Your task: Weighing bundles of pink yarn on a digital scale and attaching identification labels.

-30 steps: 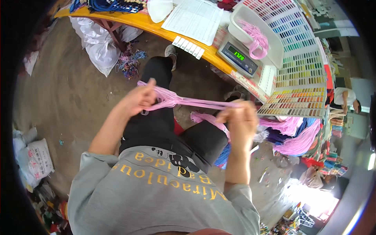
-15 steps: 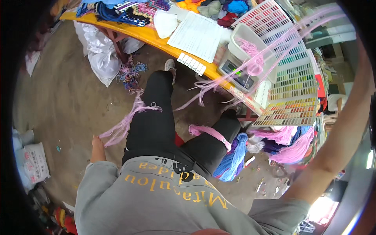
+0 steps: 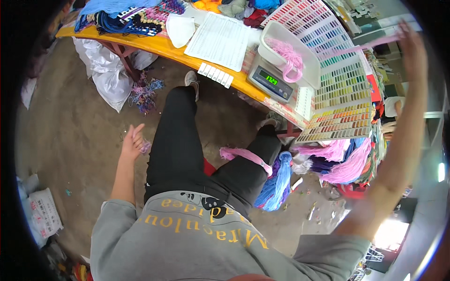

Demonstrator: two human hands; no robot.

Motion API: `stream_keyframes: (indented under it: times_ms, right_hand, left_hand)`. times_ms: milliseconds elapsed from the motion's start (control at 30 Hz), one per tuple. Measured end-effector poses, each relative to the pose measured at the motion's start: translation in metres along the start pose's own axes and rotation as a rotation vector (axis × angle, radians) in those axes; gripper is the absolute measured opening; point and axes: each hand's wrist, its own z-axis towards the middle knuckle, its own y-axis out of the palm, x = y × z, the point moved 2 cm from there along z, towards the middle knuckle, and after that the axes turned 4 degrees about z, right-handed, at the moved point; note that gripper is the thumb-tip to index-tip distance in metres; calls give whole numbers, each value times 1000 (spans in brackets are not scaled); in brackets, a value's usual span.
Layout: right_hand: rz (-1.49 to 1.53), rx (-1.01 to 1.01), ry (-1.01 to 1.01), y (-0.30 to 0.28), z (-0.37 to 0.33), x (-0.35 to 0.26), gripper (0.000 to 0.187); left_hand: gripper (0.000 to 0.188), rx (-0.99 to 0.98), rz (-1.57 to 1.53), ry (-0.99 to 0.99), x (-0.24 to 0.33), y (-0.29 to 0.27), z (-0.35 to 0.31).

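Observation:
My right hand (image 3: pixel 412 46) is raised high at the far right, closed on pink yarn strands (image 3: pixel 375 44) that stretch left in front of the colour chart. Low at the left, beside my thigh, my left hand (image 3: pixel 133 143) has its fingers curled, one finger pointing out. A small tuft of lilac-pink yarn (image 3: pixel 146 147) sticks out from that hand. Between the hands, a clear plastic tub (image 3: pixel 307 63) holding looped pink yarn (image 3: pixel 287 55) rests on a digital scale (image 3: pixel 271 83) with a lit green display. One pink loop hangs over the tub's near rim.
On the yellow table (image 3: pixel 168 54) lie a printed sheet (image 3: pixel 220 40), white labels (image 3: pixel 214 75) and knitted pieces (image 3: pixel 136 21). A thread colour chart (image 3: pixel 342 100) fans out at right. Pink yarn (image 3: pixel 246 157) crosses my right thigh; blue hanks (image 3: pixel 276 182) hang beside it. White sacks (image 3: pixel 105 77) stand left.
The long pink strands have left my lap and the scale's front. My left hand has risen, its yarn now only a tuft. My right hand has come into view, holding strands.

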Motion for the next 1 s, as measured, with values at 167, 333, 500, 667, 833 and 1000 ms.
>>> stream_keyframes:
  times_ms: [167,333,500,667,833,1000]
  right_hand:
    - [-676,-164,154,30,-99,191,25]
    - [-883,44,0,113,-217,177,21]
    - [-329,146,332,152,-275,133,15]
    - [378,-96,691,243,-342,129,16]
    - [412,33,645,264,-352,130,9]
    - [473,-31,713,254,-350,131,12]
  left_hand:
    - [46,-237,204,27,6,127,-13]
    - [48,-343,358,67,4,189,-49]
    - [43,-483,701,268,-36,230,-43]
    - [36,-577,488,130,-90,306,-49]
    - [42,-716,597,67,-99,332,-56]
    - [43,-606,326,-95,-102,332,-59]
